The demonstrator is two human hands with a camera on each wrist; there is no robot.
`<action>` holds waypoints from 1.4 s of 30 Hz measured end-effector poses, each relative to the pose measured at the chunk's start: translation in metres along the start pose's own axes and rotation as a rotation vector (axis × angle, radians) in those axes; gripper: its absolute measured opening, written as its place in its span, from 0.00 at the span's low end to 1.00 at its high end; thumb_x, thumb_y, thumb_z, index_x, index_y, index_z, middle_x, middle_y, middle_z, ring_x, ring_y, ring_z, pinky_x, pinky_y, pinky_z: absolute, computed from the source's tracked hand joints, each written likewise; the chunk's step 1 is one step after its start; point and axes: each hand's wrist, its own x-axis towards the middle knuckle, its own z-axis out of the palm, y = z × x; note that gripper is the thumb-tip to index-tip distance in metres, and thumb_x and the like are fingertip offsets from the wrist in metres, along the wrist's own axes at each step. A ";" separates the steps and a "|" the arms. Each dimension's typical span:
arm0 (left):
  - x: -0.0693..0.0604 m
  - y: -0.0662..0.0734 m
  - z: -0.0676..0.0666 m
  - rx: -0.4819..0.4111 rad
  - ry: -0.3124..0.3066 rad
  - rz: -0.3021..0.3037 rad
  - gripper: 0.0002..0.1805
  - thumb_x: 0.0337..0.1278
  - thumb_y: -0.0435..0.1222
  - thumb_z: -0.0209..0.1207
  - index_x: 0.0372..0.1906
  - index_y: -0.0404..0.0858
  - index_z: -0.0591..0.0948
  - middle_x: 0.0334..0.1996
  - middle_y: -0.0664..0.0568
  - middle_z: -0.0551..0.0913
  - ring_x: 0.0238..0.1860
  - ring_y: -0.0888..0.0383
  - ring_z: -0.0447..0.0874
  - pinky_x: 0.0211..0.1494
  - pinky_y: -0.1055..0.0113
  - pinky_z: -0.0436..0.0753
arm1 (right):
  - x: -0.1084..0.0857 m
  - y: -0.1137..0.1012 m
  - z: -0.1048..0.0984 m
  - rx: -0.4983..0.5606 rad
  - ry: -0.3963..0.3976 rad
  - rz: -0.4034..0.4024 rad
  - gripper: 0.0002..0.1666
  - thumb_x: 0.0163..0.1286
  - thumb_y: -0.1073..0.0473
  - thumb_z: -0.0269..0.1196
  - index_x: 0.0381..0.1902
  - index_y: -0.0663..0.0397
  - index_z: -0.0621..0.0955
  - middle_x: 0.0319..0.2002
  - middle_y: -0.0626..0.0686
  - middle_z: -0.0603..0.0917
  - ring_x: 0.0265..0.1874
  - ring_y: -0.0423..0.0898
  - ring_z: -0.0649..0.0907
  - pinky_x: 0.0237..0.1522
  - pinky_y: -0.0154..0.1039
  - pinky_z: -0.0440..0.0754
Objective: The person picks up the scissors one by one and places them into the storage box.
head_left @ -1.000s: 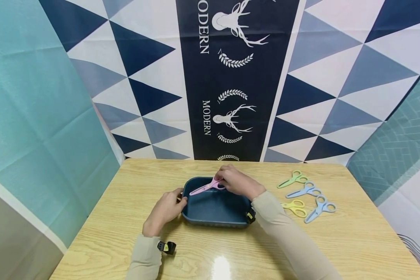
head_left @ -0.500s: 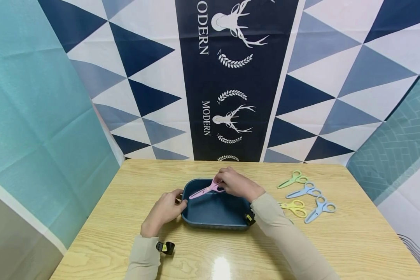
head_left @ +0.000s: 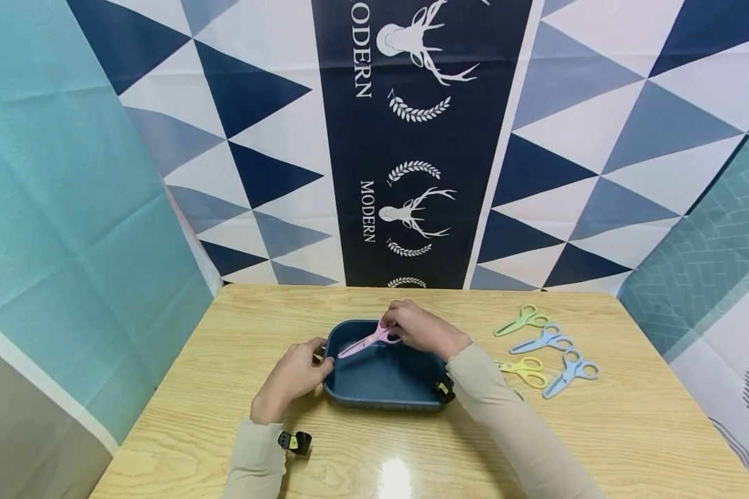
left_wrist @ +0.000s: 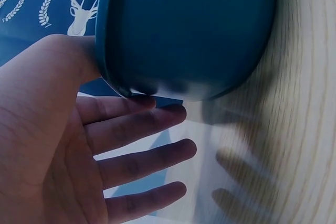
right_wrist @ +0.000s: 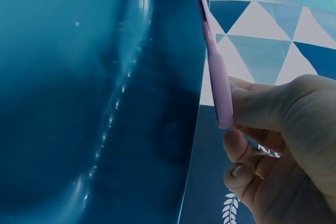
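A dark blue rectangular tray (head_left: 387, 380) sits on the wooden table. My left hand (head_left: 295, 372) holds its left end, thumb over the rim and index finger against the outer wall; the other fingers stretch out below the tray (left_wrist: 189, 30) in the left wrist view. Pink scissors (head_left: 367, 342) are pinched by the handle loops in my right hand (head_left: 423, 327). Their blades are together and point left, over the tray's far left part. Seen edge-on in the right wrist view, the scissors (right_wrist: 220, 90) sit between thumb and fingers. Fingers partly hide the loops.
Right of the tray lie green scissors (head_left: 509, 326), blue scissors (head_left: 533, 343), yellow scissors (head_left: 512, 366) and more light blue scissors (head_left: 560, 381). A bit of green shows beside the right sleeve (head_left: 505, 416). A patterned cloth (head_left: 412, 138) hangs behind the table (head_left: 187, 430).
The pink scissors have dipped lower, their tips dropping toward the tray's floor. My left hand keeps its hold on the tray's end, which has barely shifted.
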 end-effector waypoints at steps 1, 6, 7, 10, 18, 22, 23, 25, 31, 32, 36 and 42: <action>0.000 0.000 0.000 0.004 -0.001 -0.002 0.20 0.65 0.40 0.61 0.59 0.39 0.82 0.46 0.48 0.89 0.43 0.56 0.88 0.50 0.54 0.86 | 0.000 0.000 0.000 0.000 -0.001 -0.001 0.10 0.72 0.68 0.64 0.48 0.58 0.87 0.45 0.53 0.84 0.49 0.50 0.81 0.58 0.48 0.79; 0.000 0.001 -0.001 0.008 0.000 -0.004 0.20 0.65 0.40 0.61 0.59 0.38 0.82 0.46 0.48 0.89 0.43 0.56 0.88 0.49 0.55 0.86 | 0.002 0.001 -0.002 0.007 0.007 -0.026 0.10 0.72 0.69 0.63 0.48 0.59 0.87 0.45 0.54 0.84 0.49 0.51 0.82 0.58 0.47 0.81; 0.000 0.001 -0.001 0.009 0.003 0.000 0.20 0.65 0.39 0.61 0.59 0.38 0.82 0.46 0.48 0.89 0.43 0.56 0.88 0.49 0.55 0.86 | 0.002 0.001 -0.003 0.011 0.010 -0.028 0.10 0.72 0.69 0.63 0.48 0.59 0.87 0.45 0.54 0.84 0.49 0.51 0.83 0.58 0.47 0.81; -0.001 0.001 -0.001 0.006 -0.001 0.005 0.20 0.64 0.39 0.60 0.58 0.38 0.82 0.47 0.48 0.89 0.44 0.56 0.88 0.49 0.55 0.86 | 0.003 0.002 -0.003 0.012 0.011 -0.028 0.10 0.72 0.69 0.64 0.48 0.59 0.87 0.45 0.54 0.84 0.49 0.50 0.83 0.58 0.47 0.81; -0.001 0.001 -0.002 -0.010 -0.024 -0.015 0.20 0.65 0.40 0.61 0.60 0.39 0.82 0.47 0.48 0.88 0.45 0.55 0.88 0.50 0.54 0.86 | 0.003 0.003 0.000 0.025 0.016 -0.056 0.10 0.72 0.70 0.63 0.47 0.59 0.87 0.44 0.54 0.84 0.47 0.49 0.83 0.56 0.45 0.82; -0.002 0.001 -0.003 -0.014 -0.026 -0.011 0.19 0.66 0.40 0.62 0.59 0.40 0.82 0.47 0.49 0.88 0.45 0.55 0.88 0.49 0.54 0.86 | 0.002 0.002 0.002 0.040 0.015 -0.061 0.10 0.71 0.70 0.64 0.46 0.59 0.87 0.44 0.54 0.84 0.46 0.49 0.83 0.54 0.45 0.82; -0.002 0.001 -0.004 -0.016 -0.026 -0.010 0.19 0.66 0.40 0.62 0.59 0.40 0.82 0.47 0.48 0.88 0.45 0.55 0.88 0.49 0.54 0.86 | 0.002 0.002 0.003 0.045 0.013 -0.058 0.10 0.71 0.70 0.64 0.46 0.59 0.87 0.44 0.54 0.84 0.46 0.48 0.83 0.54 0.45 0.82; -0.002 0.001 -0.004 -0.015 -0.029 -0.012 0.20 0.67 0.41 0.62 0.60 0.40 0.82 0.47 0.49 0.88 0.45 0.55 0.88 0.49 0.55 0.86 | 0.002 0.002 0.004 0.051 0.009 -0.058 0.09 0.71 0.70 0.64 0.46 0.59 0.87 0.43 0.53 0.84 0.45 0.47 0.83 0.53 0.44 0.83; -0.002 0.002 -0.001 0.010 -0.011 -0.004 0.24 0.72 0.45 0.59 0.66 0.37 0.78 0.49 0.45 0.88 0.46 0.53 0.89 0.51 0.53 0.86 | 0.004 0.001 0.009 0.055 -0.002 -0.074 0.10 0.71 0.71 0.63 0.46 0.60 0.87 0.43 0.54 0.84 0.44 0.47 0.83 0.52 0.42 0.83; -0.002 0.003 -0.001 0.013 -0.005 0.002 0.24 0.72 0.45 0.59 0.66 0.36 0.78 0.49 0.45 0.88 0.46 0.52 0.89 0.51 0.52 0.86 | 0.005 0.001 0.009 0.056 -0.003 -0.076 0.10 0.71 0.71 0.63 0.46 0.60 0.87 0.43 0.54 0.84 0.44 0.47 0.83 0.52 0.42 0.84; -0.001 0.004 0.001 0.015 0.013 0.012 0.23 0.74 0.42 0.57 0.66 0.35 0.78 0.47 0.44 0.89 0.46 0.51 0.89 0.51 0.52 0.86 | 0.005 0.000 0.011 0.059 -0.004 -0.088 0.09 0.70 0.71 0.64 0.45 0.59 0.87 0.42 0.53 0.84 0.43 0.47 0.84 0.51 0.42 0.83; -0.001 0.004 0.003 0.031 0.039 0.018 0.22 0.73 0.41 0.57 0.64 0.35 0.79 0.47 0.44 0.89 0.44 0.52 0.89 0.47 0.53 0.87 | 0.006 -0.001 0.014 0.050 0.002 -0.107 0.09 0.69 0.72 0.64 0.45 0.59 0.87 0.42 0.52 0.84 0.43 0.46 0.84 0.51 0.41 0.83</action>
